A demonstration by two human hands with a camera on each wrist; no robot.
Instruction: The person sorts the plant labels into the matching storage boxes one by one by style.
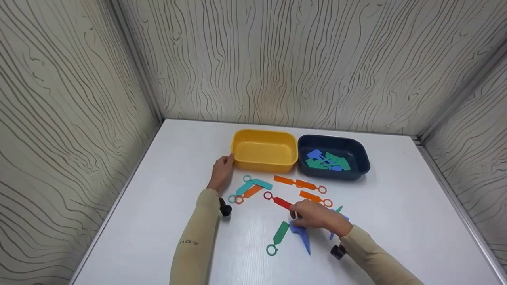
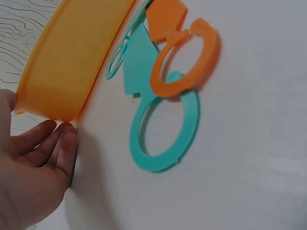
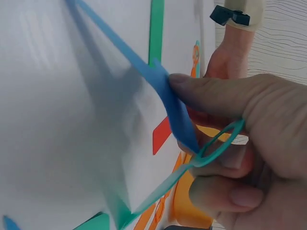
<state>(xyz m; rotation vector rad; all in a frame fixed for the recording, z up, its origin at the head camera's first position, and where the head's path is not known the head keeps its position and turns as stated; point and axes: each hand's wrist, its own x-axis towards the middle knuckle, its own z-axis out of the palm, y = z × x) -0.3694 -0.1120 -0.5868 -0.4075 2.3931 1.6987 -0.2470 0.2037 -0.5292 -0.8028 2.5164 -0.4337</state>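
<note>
My left hand (image 1: pixel 222 172) is at the left side of the yellow container (image 1: pixel 264 168), its fingertips touching the outside wall near a corner in the left wrist view. My right hand (image 1: pixel 315 215) pinches a blue tag (image 3: pixel 172 108) between thumb and fingers, its narrow end slanting down in the head view. A teal-green ring tag (image 3: pixel 168 184) crosses in front of the right fingers in the right wrist view; whether they touch it I cannot tell. A red ring tag (image 1: pixel 282 202) lies just left of the right fingertips, and a green ring tag (image 1: pixel 281 233) lies nearer.
Teal tags (image 1: pixel 262 183) and an orange tag (image 1: pixel 253 191) overlap before the yellow container. Several orange tags (image 1: pixel 311 196) lie further right. The dark blue container (image 1: pixel 332 173) holds blue and green tags. Patterned walls (image 1: pixel 273 71) enclose the white table (image 1: pixel 150 206).
</note>
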